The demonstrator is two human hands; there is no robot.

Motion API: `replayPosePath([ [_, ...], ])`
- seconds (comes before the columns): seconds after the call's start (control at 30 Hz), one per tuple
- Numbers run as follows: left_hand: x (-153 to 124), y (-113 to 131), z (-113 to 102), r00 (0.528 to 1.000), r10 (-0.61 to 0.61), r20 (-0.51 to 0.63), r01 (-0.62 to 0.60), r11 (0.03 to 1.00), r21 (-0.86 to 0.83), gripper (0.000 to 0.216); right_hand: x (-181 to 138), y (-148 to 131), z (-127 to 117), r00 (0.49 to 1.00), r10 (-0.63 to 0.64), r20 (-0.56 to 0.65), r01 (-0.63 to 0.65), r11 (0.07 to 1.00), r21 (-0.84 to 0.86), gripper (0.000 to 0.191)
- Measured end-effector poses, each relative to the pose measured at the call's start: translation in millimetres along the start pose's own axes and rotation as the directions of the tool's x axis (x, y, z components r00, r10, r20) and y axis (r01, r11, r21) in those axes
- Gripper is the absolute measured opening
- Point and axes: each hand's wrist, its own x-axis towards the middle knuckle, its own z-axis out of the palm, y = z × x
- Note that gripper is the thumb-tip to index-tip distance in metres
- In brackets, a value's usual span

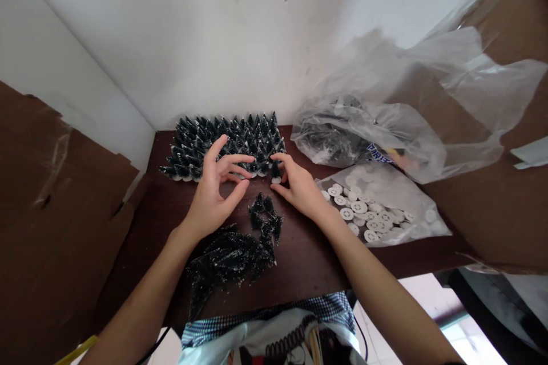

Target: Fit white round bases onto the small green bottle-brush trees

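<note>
A pale wall point(240, 34) fills the back of the scene. Brown cardboard stands at both sides: a right-hand piece point(514, 211), partly covered by clear plastic, and a left-hand piece point(55, 228) with torn edges. Between them lies the dark reddish-brown tabletop point(312, 262).

At the back right of the tabletop, a large crumpled clear bag point(398, 120) spreads up against the cardboard, with dark contents too blurred by the plastic to make out. In front of it lies a flatter clear bag point(422, 228) with many round white discs point(372, 219) inside.

Near the wall, miniature dark-green trees with whitish tips stand upright in a dense block of rows point(240, 131), white bases showing along the front edge. Nearer the person, a loose pile point(231, 251) of similar trees lies on its side, tangled together, partly beneath the left forearm.

The left hand point(216, 194) hovers in front of the block, its fingers and thumb spread apart around nothing. The right hand point(299, 182) curves about a single small tree point(276, 171) at the block's front right corner, fingertips above and thumb below; whether they press on it I cannot tell. This tree stands upright on a round white base point(276, 181).
</note>
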Motion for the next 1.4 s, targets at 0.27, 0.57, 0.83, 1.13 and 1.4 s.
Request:
replayPosePath([
  [0.27, -0.8, -1.9, -0.6, 1.0, 0.006, 0.012, -0.006, 1.0, 0.004, 0.077, -1.1, -13.7, -9.0, 0.997, 0.06, -0.039, -0.063, 0.995, -0.077, 0.041],
  [0.57, -1.2, -6.8, 0.2, 0.999, 0.032, 0.027, -0.032, 0.999, 0.002, 0.078, -0.1, -7.3, -6.6, 0.995, 0.053, -0.085, -0.056, 0.998, -0.037, 0.039],
  [0.83, -1.1, -5.7, 0.6, 0.999, 0.017, 0.042, -0.017, 1.0, 0.006, 0.077, 0.7, -4.3, 0.7, 0.987, 0.068, -0.148, -0.063, 0.997, 0.036, 0.042],
  [1.13, -1.2, -4.8, 0.7, 0.999, 0.01, 0.05, -0.01, 1.0, 0.009, 0.076, 1.6, -6.3, 1.2, 0.98, 0.134, -0.148, -0.115, 0.985, 0.129, 0.051],
  [1.4, -1.7, -5.5, -0.2, 0.998, 0.007, 0.057, -0.008, 1.0, 0.013, 0.077, 1.5, -6.6, 0.0, 0.983, 0.112, -0.147, -0.099, 0.991, 0.091, 0.045],
])
